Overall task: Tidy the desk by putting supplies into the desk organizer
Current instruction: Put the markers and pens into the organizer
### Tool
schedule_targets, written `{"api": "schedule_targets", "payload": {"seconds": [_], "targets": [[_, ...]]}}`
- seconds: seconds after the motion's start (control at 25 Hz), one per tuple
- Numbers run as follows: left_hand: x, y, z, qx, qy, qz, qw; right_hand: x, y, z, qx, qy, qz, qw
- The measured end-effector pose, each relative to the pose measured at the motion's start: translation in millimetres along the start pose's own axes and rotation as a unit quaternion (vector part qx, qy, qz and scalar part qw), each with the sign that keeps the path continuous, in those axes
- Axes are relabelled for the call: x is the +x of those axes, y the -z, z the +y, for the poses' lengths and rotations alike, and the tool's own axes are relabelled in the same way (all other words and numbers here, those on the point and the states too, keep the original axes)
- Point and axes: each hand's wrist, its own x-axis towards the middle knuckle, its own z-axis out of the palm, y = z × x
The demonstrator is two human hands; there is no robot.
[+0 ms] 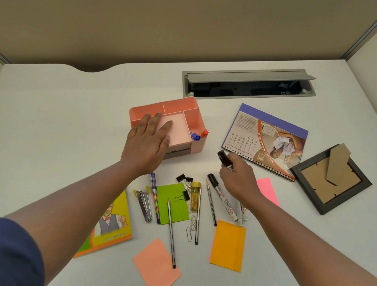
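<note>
A pink desk organizer stands at mid-desk, with a blue-capped and a red-capped marker in its right compartment. My left hand rests flat with straight fingers on the organizer's front left. My right hand grips a black-capped marker, lifted just right of the organizer. On the desk below lie more markers, pencils, a patterned pen, a stapler, binder clips, paper clips and a yellow tube.
Sticky notes lie about: green, orange, salmon, pink. An exercise notebook lies at the left. A spiral calendar and a face-down picture frame lie at the right. An open cable tray lies behind.
</note>
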Motion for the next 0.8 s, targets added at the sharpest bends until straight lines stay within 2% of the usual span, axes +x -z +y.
{"api": "schedule_targets", "payload": {"seconds": [0.16,0.32,0.48,0.6,0.68,0.8], "targets": [[0.1,-0.7,-0.5,-0.001,-0.001,0.001,1.000,2.4,5.9,-16.8,0.163,0.055,0.038,0.984],[0.5,-1.3,-0.3,-0.002,0.004,-0.003,1.000,11.1,29.2,-51.2,0.125,0.208,0.161,0.957],[0.0,-2.1,-0.5,-0.009,0.001,0.002,1.000,13.5,47.7,-81.3,0.149,0.303,0.204,0.919],[0.2,-1.6,-0.6,-0.008,0.002,0.001,1.000,24.9,40.1,-81.3,0.053,0.323,0.172,0.929],[0.3,-1.6,-0.8,-0.005,0.001,0.002,1.000,36.4,30.3,-74.1,-0.068,0.299,0.119,0.944],[0.8,-2.8,-2.1,-0.002,-0.001,0.005,1.000,47.1,17.5,-68.3,-0.223,0.262,0.074,0.936]]}}
